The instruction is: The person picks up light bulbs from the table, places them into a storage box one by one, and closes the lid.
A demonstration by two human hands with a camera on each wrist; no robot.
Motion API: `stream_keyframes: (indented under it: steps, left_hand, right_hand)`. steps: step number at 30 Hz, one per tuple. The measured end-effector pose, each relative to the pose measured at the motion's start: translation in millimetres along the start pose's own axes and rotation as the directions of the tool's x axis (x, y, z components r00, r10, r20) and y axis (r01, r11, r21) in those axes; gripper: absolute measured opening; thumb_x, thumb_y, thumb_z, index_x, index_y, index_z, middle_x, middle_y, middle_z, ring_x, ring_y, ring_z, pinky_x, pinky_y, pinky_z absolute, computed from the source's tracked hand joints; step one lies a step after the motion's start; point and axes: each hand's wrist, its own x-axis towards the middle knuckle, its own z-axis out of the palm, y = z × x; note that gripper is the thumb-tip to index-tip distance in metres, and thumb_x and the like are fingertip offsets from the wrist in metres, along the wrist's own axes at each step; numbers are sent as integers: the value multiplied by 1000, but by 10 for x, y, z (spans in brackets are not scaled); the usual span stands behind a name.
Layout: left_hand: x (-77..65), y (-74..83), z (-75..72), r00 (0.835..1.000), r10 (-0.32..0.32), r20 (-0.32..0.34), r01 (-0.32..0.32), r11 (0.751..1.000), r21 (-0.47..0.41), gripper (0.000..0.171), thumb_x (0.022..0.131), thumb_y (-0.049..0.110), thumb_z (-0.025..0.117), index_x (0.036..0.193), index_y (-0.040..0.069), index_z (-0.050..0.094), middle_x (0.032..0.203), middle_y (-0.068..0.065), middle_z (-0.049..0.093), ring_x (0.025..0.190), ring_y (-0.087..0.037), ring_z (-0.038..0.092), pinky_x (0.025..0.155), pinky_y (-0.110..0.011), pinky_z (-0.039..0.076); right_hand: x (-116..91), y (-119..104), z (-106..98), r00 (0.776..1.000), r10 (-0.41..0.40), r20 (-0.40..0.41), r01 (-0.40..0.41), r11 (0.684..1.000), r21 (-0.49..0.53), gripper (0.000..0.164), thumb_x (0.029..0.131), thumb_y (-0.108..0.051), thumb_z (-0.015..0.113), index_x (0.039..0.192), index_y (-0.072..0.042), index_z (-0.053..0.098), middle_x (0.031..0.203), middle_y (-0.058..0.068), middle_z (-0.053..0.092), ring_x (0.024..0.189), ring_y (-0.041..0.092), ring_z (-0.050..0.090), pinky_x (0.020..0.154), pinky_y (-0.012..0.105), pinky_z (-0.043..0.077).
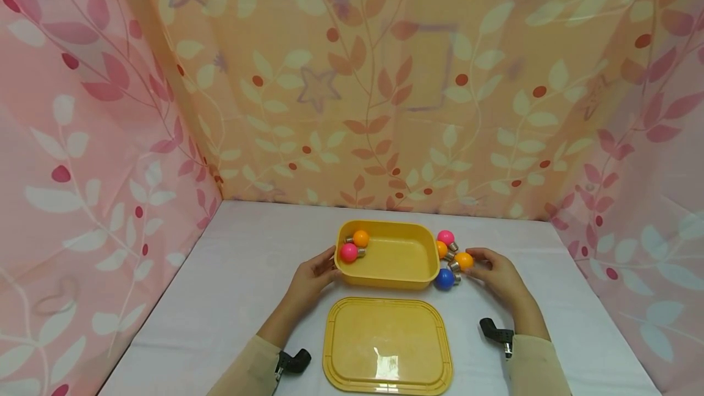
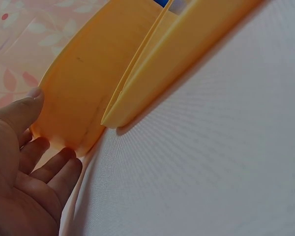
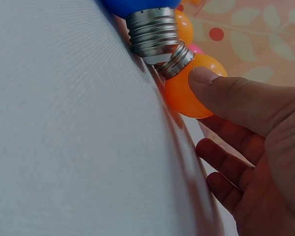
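Observation:
A yellow plastic box [image 1: 396, 255] stands on the white cloth, with an orange bulb [image 1: 360, 238] and a pink bulb [image 1: 349, 253] inside at its left end. My left hand [image 1: 315, 276] holds the box by that end, thumb and fingertips against the wall in the left wrist view. Right of the box, my right hand [image 1: 497, 277] pinches another orange bulb [image 3: 194, 88] by its round part, thumb on the near side. Its metal screw base overlaps the base of a blue bulb [image 1: 444, 279] in the right wrist view. A pink bulb [image 1: 446, 237] and an orange bulb [image 1: 442, 249] lie just beyond.
A yellow lid [image 1: 387, 347] lies flat on the white cloth [image 1: 247, 249] in front of the box, between my forearms. Patterned fabric [image 1: 357, 78] hangs behind and on both sides. Each wrist carries a black camera mount [image 1: 294, 361].

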Motion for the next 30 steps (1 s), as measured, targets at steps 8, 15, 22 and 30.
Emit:
stream_keyframes:
  steps: [8,15,22,30]
  left_hand:
    - [2,-12,-3,1000,-15,0,15,1000,11,65,94,21,76,154,22,50,155,2,51,139,-24,54,100,-25,53]
    - [2,-13,-4,1000,-14,1,14,1000,10,65,95,19,76,154,22,49,156,0,50,139,-25,54,100,-25,54]
    - [-11,11,-2,1000,-5,3,4,1000,6,65,95,18,75,154,20,49,157,-2,50,138,-27,55,101,-26,54]
    - [-6,-1,-3,1000,-27,0,27,1000,13,64,95,20,76,154,23,50,155,3,52,138,-22,55,101,-24,53]
  right_hand:
    - [0,6,6,1000,15,-7,-15,1000,3,67,87,-45,81,140,-12,60,143,20,57,136,42,46,118,67,31]
    - [-28,-25,-20,999,33,-13,-33,999,-5,67,86,-50,80,141,-16,60,143,18,56,133,42,48,113,66,39]
    - [-41,-70,-38,998,64,-9,-64,998,-7,70,86,-56,78,142,-19,59,147,19,52,137,45,44,113,68,38]
    - [-43,-124,-115,998,-20,-60,17,998,-53,60,92,-48,75,141,-16,60,144,20,56,134,47,44,111,71,37]
